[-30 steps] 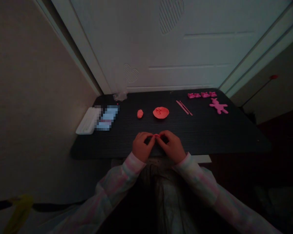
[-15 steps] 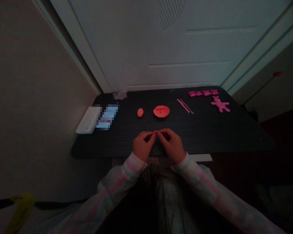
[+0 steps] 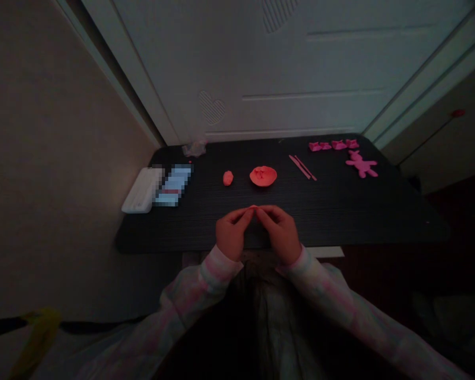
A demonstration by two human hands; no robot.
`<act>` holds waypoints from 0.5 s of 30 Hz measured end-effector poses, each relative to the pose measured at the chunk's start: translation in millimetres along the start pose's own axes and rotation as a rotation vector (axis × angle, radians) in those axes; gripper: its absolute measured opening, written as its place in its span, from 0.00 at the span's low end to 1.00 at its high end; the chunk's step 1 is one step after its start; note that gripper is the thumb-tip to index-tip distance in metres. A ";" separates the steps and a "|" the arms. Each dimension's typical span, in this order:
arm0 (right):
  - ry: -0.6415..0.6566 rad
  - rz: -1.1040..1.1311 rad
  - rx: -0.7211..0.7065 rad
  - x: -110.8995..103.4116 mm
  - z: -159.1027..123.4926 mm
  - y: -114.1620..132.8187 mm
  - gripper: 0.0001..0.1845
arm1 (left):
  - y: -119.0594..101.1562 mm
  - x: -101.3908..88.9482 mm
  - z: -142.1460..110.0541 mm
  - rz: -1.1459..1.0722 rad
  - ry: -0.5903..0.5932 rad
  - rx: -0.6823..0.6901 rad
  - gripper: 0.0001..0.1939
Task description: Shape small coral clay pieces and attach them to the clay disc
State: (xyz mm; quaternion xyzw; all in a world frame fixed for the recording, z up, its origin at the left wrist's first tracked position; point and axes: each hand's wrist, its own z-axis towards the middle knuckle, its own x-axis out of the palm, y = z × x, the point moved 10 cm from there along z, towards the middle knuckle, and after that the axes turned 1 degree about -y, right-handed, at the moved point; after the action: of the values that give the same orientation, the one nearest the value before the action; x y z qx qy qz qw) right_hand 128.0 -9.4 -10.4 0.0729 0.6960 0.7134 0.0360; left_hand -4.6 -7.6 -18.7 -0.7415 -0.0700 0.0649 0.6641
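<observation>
Between the fingertips of both hands is a small piece of orange-red clay [image 3: 253,207], mostly covered by the fingers. My left hand [image 3: 233,232] pinches it from the left, and my right hand [image 3: 280,232] from the right, with the thumbs close together. Just beyond them on the dark table sits a shallow clay bowl [image 3: 263,177] with some folded clay inside. To its left lies a rough lump of clay [image 3: 228,178] of the same colour. Two thin pink modelling tools [image 3: 302,167] rest to the right of the bowl.
A pink bear-shaped clay figure [image 3: 361,164] lies at the right, below a row of small pink clay pieces [image 3: 333,145]. At the left are a white case [image 3: 143,190] and a blurred-out phone-like item [image 3: 174,184]. Crumpled clear plastic [image 3: 195,148] lies near the white door [image 3: 273,68].
Both hands keep pinching the clay piece, their fingertips now closer together. The whole view has shifted slightly, while the things on the table stay in place.
</observation>
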 end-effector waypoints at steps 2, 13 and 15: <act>0.000 0.036 0.022 0.8 -0.2 -1.3 0.07 | 4.1 1.8 -0.9 -0.056 0.001 -0.030 0.10; -0.056 0.097 0.014 1.5 -4.2 -0.5 0.08 | 15.5 8.7 -9.3 -0.236 -0.012 -0.145 0.14; -0.070 0.048 -0.030 0.4 -5.8 4.7 0.07 | 16.8 10.4 -10.1 -0.269 -0.010 -0.151 0.14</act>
State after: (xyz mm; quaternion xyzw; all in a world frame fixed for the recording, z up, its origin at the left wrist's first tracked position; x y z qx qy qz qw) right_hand 127.0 -15.2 -5.9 0.1137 0.6815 0.7216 0.0442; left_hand 7.8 -17.3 -34.3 -0.7729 -0.1769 -0.0264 0.6088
